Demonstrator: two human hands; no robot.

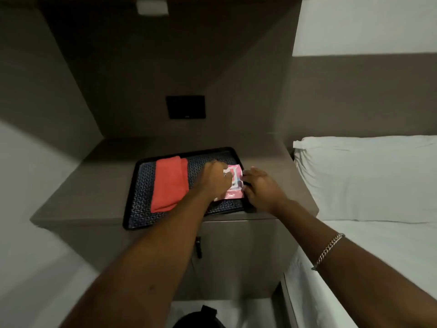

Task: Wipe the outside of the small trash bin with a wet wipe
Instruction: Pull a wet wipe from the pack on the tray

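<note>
A pink wet-wipe pack (234,185) lies on the right half of a black patterned tray (139,204) on top of a brown nightstand. My left hand (216,181) rests over the pack's left side, fingers pinched on a white bit at its flap. My right hand (260,188) presses against the pack's right edge and holds it in place. A dark rounded object (201,319) on the floor at the bottom edge may be the small trash bin; only its top shows.
A folded red cloth (169,183) lies on the tray's left half. The nightstand (94,185) has a cabinet door with a dark handle (198,247). A bed with a white pillow (369,176) stands to the right. A black wall panel (185,107) hangs behind.
</note>
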